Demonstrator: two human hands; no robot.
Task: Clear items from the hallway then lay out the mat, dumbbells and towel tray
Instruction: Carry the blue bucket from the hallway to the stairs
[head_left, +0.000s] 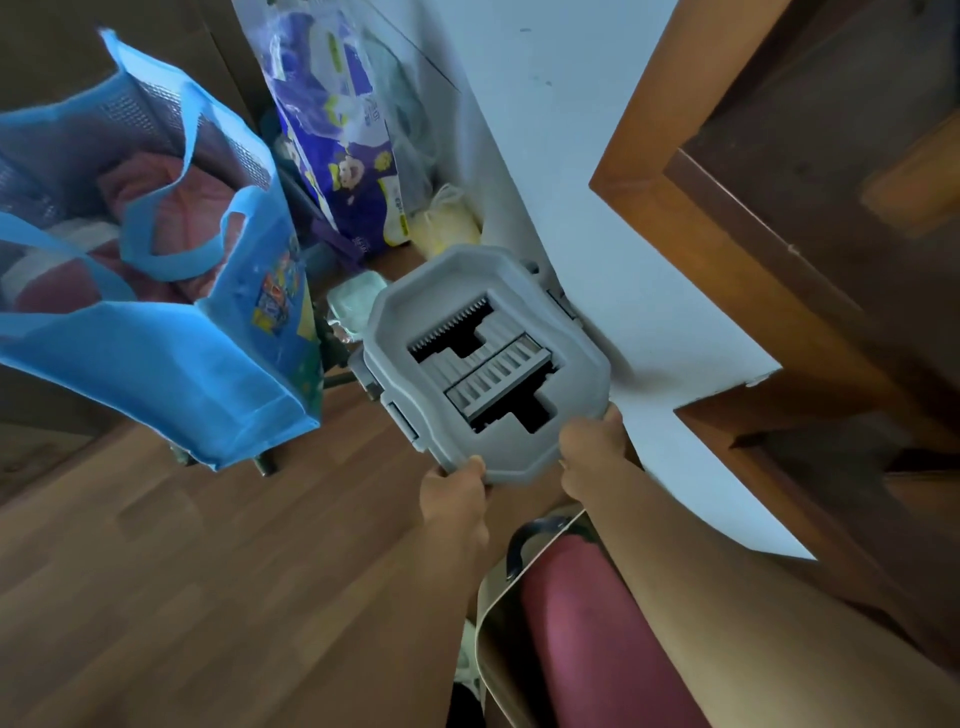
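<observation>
A grey plastic mop bucket (415, 317) with slotted wringer openings on top stands on the wooden floor against a white wall corner. My left hand (453, 496) grips its near rim at the lower left. My right hand (592, 449) grips the near rim at the lower right, next to the wall. A rolled maroon mat (597, 634) stands in a beige bag with a dark handle, directly below my right forearm. No dumbbells or towel tray are in view.
A large blue tote bag (171, 358) filled with pink and red cloth stands at the left. Behind the bucket lie a purple printed plastic pack (337, 140) and a yellow bag (447, 228). A wooden door frame (691, 244) runs along the right.
</observation>
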